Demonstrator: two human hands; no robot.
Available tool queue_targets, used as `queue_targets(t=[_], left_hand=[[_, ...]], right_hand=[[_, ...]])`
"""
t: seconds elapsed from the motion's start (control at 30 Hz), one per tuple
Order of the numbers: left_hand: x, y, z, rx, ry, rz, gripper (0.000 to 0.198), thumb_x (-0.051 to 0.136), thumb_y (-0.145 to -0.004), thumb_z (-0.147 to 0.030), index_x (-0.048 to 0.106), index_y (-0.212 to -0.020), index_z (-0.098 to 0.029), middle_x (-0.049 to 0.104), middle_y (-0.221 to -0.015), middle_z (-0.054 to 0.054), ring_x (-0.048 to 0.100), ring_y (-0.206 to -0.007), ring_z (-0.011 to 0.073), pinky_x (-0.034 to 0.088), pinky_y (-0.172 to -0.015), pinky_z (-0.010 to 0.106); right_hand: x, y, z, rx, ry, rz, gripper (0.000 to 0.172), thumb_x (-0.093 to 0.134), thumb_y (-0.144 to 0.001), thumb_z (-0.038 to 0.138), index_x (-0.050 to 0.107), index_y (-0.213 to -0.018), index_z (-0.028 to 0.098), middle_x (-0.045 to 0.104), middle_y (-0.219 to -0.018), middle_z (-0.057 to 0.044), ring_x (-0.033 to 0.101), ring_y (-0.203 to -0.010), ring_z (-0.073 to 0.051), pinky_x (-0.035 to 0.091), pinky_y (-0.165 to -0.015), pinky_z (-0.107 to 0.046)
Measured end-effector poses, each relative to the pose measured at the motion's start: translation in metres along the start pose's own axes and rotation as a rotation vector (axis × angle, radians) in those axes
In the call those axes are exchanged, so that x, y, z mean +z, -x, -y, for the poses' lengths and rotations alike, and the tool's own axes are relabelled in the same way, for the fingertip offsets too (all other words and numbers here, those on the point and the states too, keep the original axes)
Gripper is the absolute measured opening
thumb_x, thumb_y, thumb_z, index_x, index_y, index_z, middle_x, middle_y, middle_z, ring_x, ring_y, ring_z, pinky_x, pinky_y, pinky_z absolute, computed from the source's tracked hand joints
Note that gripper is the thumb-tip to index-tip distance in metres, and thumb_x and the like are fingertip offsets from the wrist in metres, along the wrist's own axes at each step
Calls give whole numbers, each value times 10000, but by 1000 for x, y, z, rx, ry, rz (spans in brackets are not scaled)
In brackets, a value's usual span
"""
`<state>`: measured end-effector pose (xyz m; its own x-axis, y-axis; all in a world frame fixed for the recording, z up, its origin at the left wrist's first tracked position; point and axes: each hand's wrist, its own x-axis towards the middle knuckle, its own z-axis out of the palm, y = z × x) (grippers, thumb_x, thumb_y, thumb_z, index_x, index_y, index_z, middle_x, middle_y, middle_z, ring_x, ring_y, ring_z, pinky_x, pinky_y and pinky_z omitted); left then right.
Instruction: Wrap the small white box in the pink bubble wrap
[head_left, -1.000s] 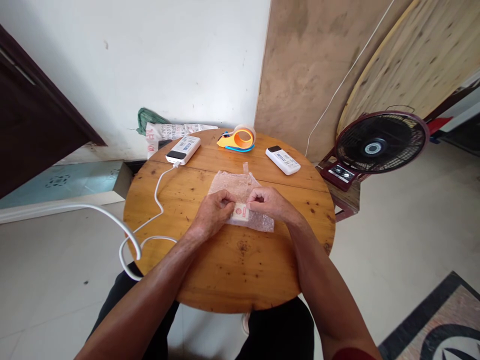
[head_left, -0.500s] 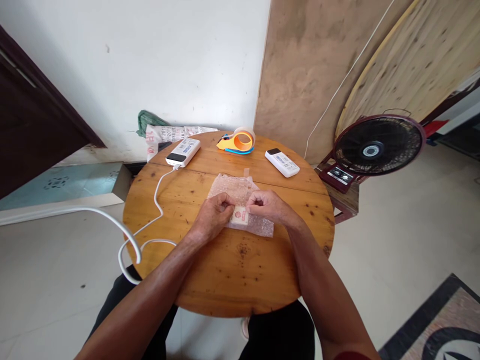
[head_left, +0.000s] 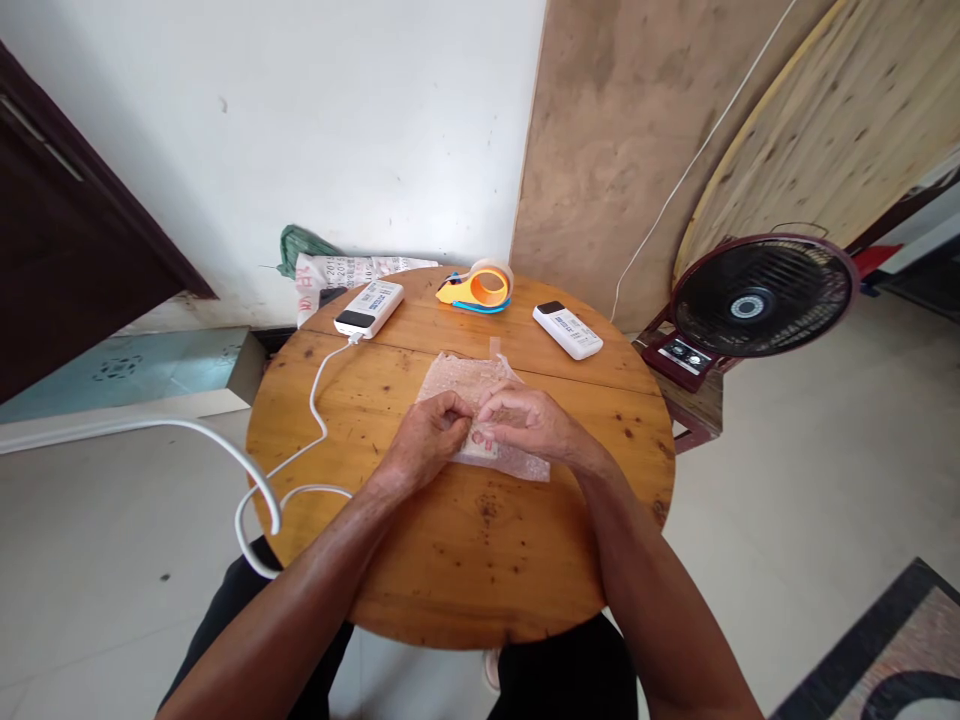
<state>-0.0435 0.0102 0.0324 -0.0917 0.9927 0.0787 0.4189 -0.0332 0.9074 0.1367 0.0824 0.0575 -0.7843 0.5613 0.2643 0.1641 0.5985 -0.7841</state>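
Note:
A sheet of pinkish bubble wrap (head_left: 457, 375) lies on the round wooden table (head_left: 480, 560) in front of me. On it is a small pale packet with red print (head_left: 480, 450), partly covered by my hands. My left hand (head_left: 431, 435) is closed in a pinch at the packet's upper left; what sits between thumb and fingers is hidden. Over the packet's upper right, my right hand (head_left: 536, 425) has thumb and index finger curved apart, their tips close to the left fingertips. I cannot tell whether the two hands touch.
An orange tape dispenser (head_left: 474, 290) stands at the table's back. Left of it lies a white power bank (head_left: 371, 308) with a white cable (head_left: 315, 390) plugged in; a second white power bank (head_left: 568, 330) lies to the right. A fan (head_left: 757, 300) stands beyond the table's right edge.
My right hand has moved slightly left toward my left hand, and its thumb and index finger have gone from a pinch to apart. My left hand stays pinched.

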Motion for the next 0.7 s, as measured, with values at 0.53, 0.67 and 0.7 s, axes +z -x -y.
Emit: queue_targets(t=[0.53, 0.67, 0.7], left_hand=[[-26, -3, -3, -65, -137, -61, 332, 498, -634, -227, 602, -943, -170, 577, -701, -21, 514, -605, 130, 399, -555, 233], [-27, -5, 3, -101, -274, -5, 306, 465, -668, -213, 620, -930, -181, 592, -702, -14, 520, -592, 137, 397, -552, 244], [-26, -4, 5, -100, -333, -5, 311, 461, -676, -204, 625, -940, -186, 601, -706, -9, 540, -619, 147, 410, -579, 252]], right_hand=[[7, -2, -14, 126, -132, 121, 178, 649, -795, 308, 700, -897, 171, 690, -864, -24, 603, -765, -139, 462, -698, -248], [7, -2, -11, 142, -159, 128, 177, 643, -791, 300, 689, -888, 159, 680, -802, -14, 594, -724, -132, 451, -676, -244], [7, -2, -10, 147, -156, 124, 175, 642, -790, 296, 689, -884, 156, 679, -795, -14, 595, -728, -134, 450, -680, -245]])
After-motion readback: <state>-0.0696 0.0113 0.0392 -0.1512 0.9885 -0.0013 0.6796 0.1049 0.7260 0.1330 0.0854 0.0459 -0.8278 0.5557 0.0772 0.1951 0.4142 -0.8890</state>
